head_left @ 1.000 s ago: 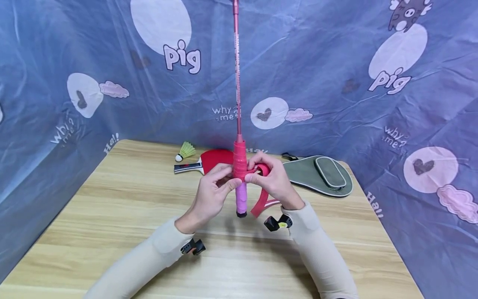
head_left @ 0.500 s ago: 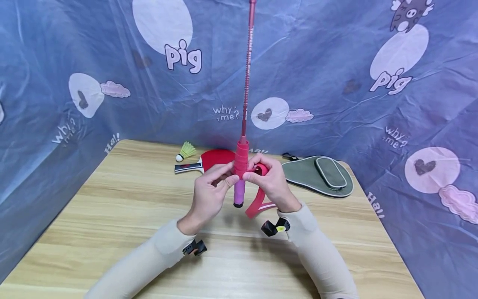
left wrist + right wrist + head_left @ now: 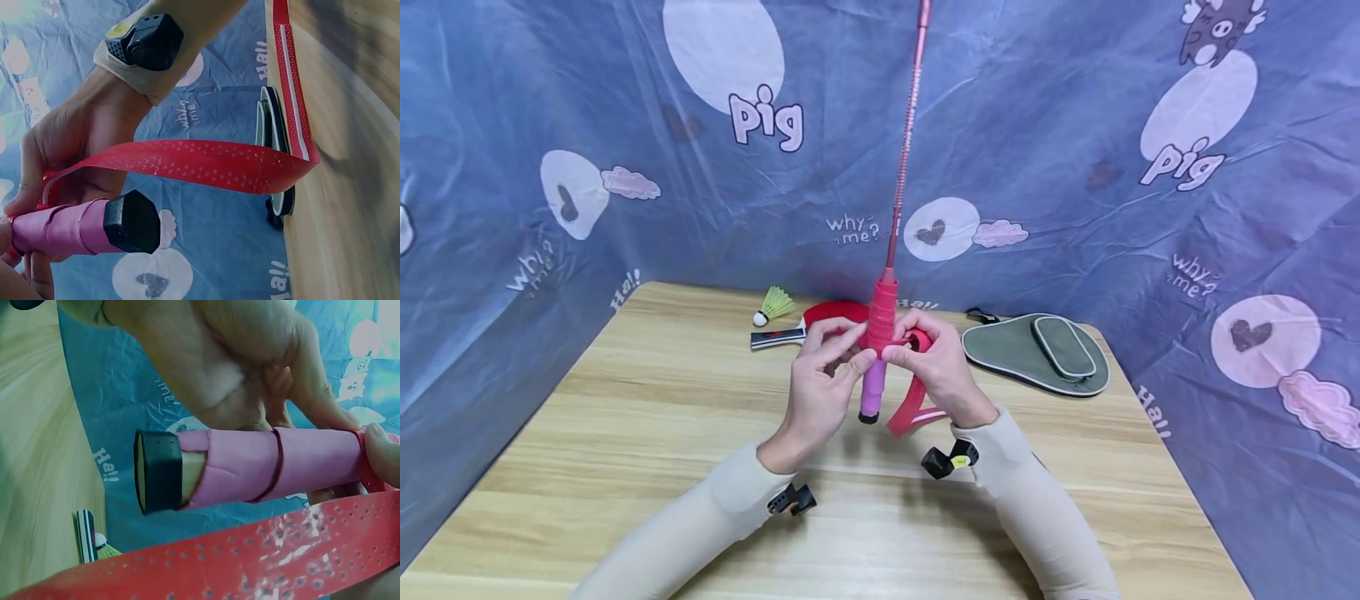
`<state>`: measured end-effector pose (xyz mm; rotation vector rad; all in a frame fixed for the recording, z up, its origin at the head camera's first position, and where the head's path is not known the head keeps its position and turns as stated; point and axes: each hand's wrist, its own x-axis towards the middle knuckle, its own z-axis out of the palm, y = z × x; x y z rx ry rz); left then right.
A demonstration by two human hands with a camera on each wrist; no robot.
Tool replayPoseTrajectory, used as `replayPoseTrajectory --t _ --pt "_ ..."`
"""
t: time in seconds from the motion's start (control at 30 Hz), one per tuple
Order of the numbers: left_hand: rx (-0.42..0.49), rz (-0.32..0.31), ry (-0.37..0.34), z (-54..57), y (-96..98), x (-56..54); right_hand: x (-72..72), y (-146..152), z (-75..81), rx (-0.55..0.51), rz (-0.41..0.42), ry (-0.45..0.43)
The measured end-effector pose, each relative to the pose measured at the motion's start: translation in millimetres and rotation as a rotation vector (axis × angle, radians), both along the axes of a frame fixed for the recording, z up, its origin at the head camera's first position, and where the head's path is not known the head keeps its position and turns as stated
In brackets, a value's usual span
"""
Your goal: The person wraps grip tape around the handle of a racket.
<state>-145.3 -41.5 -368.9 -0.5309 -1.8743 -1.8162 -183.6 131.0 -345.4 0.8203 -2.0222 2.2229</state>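
A badminton racket [image 3: 873, 379] is held up over the table, its pink shaft rising and leaning right, the head out of view. Red wrap covers the upper handle; below it the lower part is purple with a black butt cap [image 3: 134, 222]. My left hand [image 3: 816, 387] grips the handle from the left, thumb at the lower edge of the red wrap. On the other side my right hand [image 3: 943, 367] pinches the red perforated grip tape [image 3: 250, 556] against the handle. The tape's loose length [image 3: 187, 164] hangs below the right hand and folds, showing a white strip.
On the wooden table [image 3: 685, 417] behind the hands lie a yellow-green shuttlecock [image 3: 775, 304], a red table tennis bat [image 3: 778, 337] and a green paddle case [image 3: 1007, 354]. A blue printed cloth [image 3: 1045, 150] encloses the table's back and sides.
The racket's shaft has tilted to the right while its butt has swung left. Both hands have shifted slightly left, keeping hold, and the hanging tape has moved left with them.
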Motion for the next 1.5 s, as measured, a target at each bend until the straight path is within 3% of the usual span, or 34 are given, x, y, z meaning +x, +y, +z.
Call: replayPoseTrajectory --t 0.2,0.37,0.47,0.7,0.87,0.97,1.07,1.23,1.5 --pt "-0.076 -0.024 0.021 -1.8 0.8 -1.6 2.3 2 3.2 0.031 -0.077 0.057" --pt "-0.15 0.024 0.054 -6.1 3.4 -2.5 3.0 4 6.3 0.058 -0.147 0.138" --pt "-0.155 0.043 0.056 -7.2 4.1 -2.3 2.3 3 5.2 0.057 -0.141 0.145" --pt "-0.146 0.066 0.063 -7.6 1.6 -1.4 1.3 1 2.9 0.037 -0.107 0.073" --pt "-0.116 0.019 0.008 -3.7 -2.0 -0.5 -1.4 7 3.8 -0.033 -0.043 0.049" --pt "-0.095 -0.025 -0.043 -1.7 -3.7 0.2 -3.0 12 5.8 0.007 -0.037 0.076" --pt "-0.083 -0.061 -0.066 -0.8 -4.8 0.6 -3.8 17 8.0 0.085 -0.053 0.128" --pt "-0.077 -0.099 -0.042 -1.0 -5.9 1.5 -4.1 22 11.1 0.189 -0.036 0.253" --pt "-0.042 -0.145 -0.031 -0.4 -4.7 1.5 -4.9 27 18.1 0.447 -0.134 0.593"
